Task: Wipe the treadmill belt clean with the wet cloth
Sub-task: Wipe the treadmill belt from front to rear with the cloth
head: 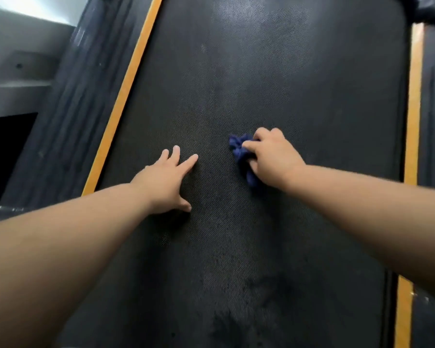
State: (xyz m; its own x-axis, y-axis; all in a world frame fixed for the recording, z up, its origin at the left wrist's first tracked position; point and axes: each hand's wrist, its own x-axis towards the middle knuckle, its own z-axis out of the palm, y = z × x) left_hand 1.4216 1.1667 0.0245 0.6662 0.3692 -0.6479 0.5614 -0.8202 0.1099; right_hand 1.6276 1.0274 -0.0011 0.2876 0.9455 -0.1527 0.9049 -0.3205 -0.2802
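Observation:
The black textured treadmill belt [261, 71] fills most of the view, with pale dusty patches at the far end and darker blotches near the bottom. My right hand [271, 156] grips a bunched dark blue cloth [241, 156] and holds it down on the belt, right of the middle. My left hand [166, 182] lies flat on the belt with its fingers spread, left of the cloth and apart from it.
Orange stripes border the belt on the left [121, 96] and on the right [413, 109]. Beyond them run dark ribbed side rails [68, 116]. A grey wall or cabinet with a dark opening [8, 146] stands at the far left.

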